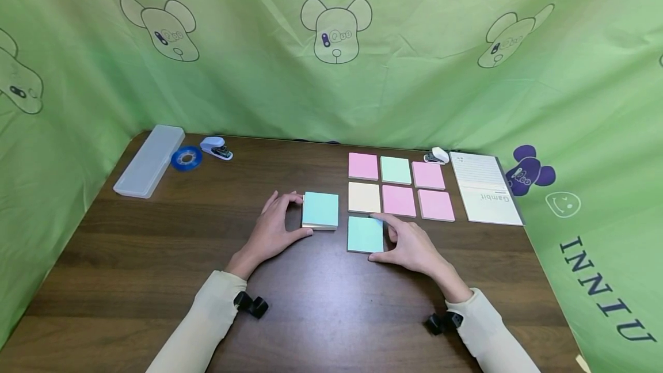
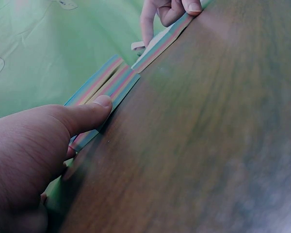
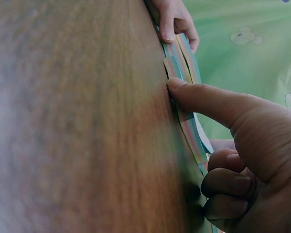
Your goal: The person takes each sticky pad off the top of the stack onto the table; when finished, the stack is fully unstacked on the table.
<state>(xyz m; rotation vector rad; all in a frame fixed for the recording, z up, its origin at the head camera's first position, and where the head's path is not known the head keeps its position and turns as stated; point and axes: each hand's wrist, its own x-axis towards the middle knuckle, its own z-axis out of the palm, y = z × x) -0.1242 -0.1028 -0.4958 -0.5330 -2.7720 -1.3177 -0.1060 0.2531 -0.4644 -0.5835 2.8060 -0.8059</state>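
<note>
My left hand (image 1: pixel 273 227) holds a stack of sticky note pads (image 1: pixel 320 210) with a turquoise top, thumb at the near edge and fingers at the far left corner. In the left wrist view, the stack (image 2: pixel 109 85) shows two layers with striped edges and a thin gap between them. To the right, my right hand (image 1: pixel 411 244) pinches a single turquoise sticky note pad (image 1: pixel 365 235) between thumb and index finger, its other fingers curled in. That pad lies on the table just in front of a cream pad (image 1: pixel 364 197).
Pink pads (image 1: pixel 399 201) and a pale green pad (image 1: pixel 396 170) lie in rows behind. Toward the back right are a white stapler (image 1: pixel 437 156) and a notebook (image 1: pixel 486 189). A pencil case (image 1: pixel 150 161), blue tape roll (image 1: pixel 186 158) and lilac stapler (image 1: pixel 216 147) lie back left.
</note>
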